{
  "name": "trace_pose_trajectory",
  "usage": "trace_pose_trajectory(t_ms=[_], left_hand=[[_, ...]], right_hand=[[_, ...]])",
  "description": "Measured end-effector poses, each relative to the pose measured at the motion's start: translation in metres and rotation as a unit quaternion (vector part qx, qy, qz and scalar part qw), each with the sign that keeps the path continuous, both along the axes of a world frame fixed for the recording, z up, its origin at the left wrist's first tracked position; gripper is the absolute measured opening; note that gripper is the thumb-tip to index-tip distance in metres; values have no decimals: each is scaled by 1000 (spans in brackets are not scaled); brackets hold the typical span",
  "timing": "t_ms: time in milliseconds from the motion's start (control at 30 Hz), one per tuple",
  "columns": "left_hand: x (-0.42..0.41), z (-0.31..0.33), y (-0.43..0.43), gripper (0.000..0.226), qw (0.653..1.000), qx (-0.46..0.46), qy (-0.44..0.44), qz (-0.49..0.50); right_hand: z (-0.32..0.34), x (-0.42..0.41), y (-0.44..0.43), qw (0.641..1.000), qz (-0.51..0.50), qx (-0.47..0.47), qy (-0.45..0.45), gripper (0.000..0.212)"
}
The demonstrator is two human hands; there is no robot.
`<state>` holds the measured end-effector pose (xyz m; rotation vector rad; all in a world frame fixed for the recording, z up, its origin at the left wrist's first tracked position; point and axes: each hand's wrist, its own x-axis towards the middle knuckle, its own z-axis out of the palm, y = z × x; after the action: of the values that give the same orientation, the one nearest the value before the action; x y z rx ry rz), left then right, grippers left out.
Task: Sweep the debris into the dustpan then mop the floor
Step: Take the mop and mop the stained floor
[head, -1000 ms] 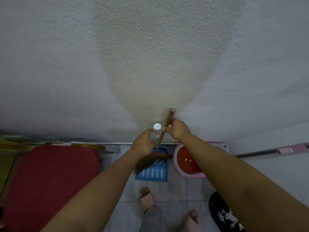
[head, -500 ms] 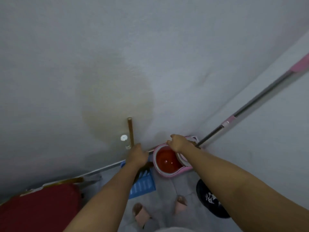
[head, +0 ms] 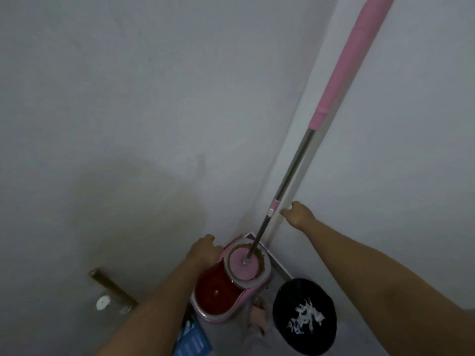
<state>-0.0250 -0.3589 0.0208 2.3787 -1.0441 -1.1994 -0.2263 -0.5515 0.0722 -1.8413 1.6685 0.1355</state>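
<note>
The mop [head: 295, 173] stands in the room corner, its head sitting in the spinner basket of the pink bucket [head: 232, 286] and its steel-and-pink pole leaning up toward one o'clock along the seam of the two walls. A second ago both hands were closed around the broom and dustpan handles; half a second ago the right hand had let go and was reaching over the bucket. Now the right hand [head: 298, 214] is at three o'clock of the pole, just beside the pink collar, fingers loosely curled and empty, not yet touching the shaft. The left hand [head: 204, 250] has also left the broom and rests at the bucket's rim at nine o'clock, fingers bent; whether it grips the rim I cannot tell.

The broom handle [head: 113, 289] and the white-capped dustpan handle [head: 103, 303] lean against the wall at eight o'clock of the bucket, with the blue dustpan [head: 192, 340] below them. A black bin [head: 304, 317] holding white scraps sits at four o'clock.

That reads as sweeping finished, tools parked, and mopping about to begin: the next move is likely closing the right hand on the pole.
</note>
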Motion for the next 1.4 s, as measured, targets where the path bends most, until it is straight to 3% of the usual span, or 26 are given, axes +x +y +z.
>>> trace_pose_trajectory(t_ms=[133,200,400,633,867,1000,1167,1400], left_hand=[[-22,2,-65,57,999,-20,30,-21],[-36,4,-100,57,998,-33,49,-34],[-84,8,-179,59,988,-89,122,-24],[-110,-4,-205,38,974,-126,157,105],[-111,7,-196,32,983,-128,122,53],[-115,23,-168,31,973,-180,135,47],[-117,72,-128,9,946,-289,143,6],[-121,137,-49,22,917,-369,123,-93]], right_hand=[[19,-3,-64,988,-60,-29,-141,84],[31,2,-88,975,-55,-37,-211,82],[35,18,-111,956,-9,8,-294,34],[66,14,-110,938,-2,-88,-336,15],[83,-8,-63,938,45,-100,-330,18],[104,-15,-29,928,35,-138,-343,17],[156,-20,29,897,-2,-235,-374,17],[210,-33,137,846,-43,-333,-414,25]])
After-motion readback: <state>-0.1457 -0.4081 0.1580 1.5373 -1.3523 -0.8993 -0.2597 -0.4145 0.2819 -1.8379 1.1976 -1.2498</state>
